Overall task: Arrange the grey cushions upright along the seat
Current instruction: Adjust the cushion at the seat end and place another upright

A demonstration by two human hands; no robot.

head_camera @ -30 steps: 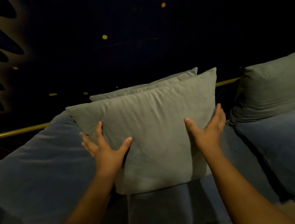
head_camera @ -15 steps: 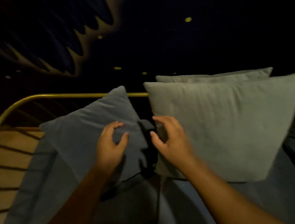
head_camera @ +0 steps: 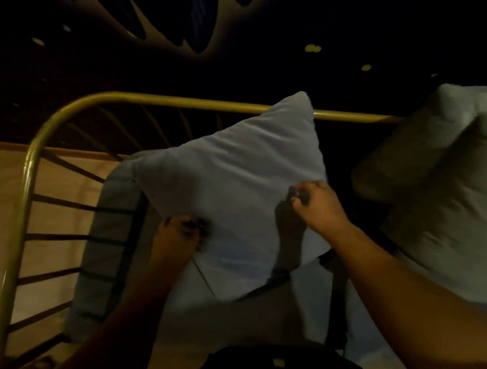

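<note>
A blue-grey cushion (head_camera: pixel 236 179) leans tilted against the brass rail at the left end of the seat, one corner pointing up. My left hand (head_camera: pixel 179 233) pinches its lower left face. My right hand (head_camera: pixel 320 207) grips the fabric near its right edge. A grey-green cushion (head_camera: pixel 445 174) stands blurred at the right, apart from both hands. The seat pad (head_camera: pixel 276 315) lies under the cushions.
A curved brass rail (head_camera: pixel 65 116) with dark spokes wraps around the seat's left end and back. A wooden floor (head_camera: pixel 0 180) shows beyond it. Behind the rail everything is dark. A dark object (head_camera: pixel 271 365) sits at the bottom edge.
My view has swung left and down. Both hands left the grey-green cushion, reached the blue-grey cushion and closed on its fabric, and it now stands more upright against the rail.
</note>
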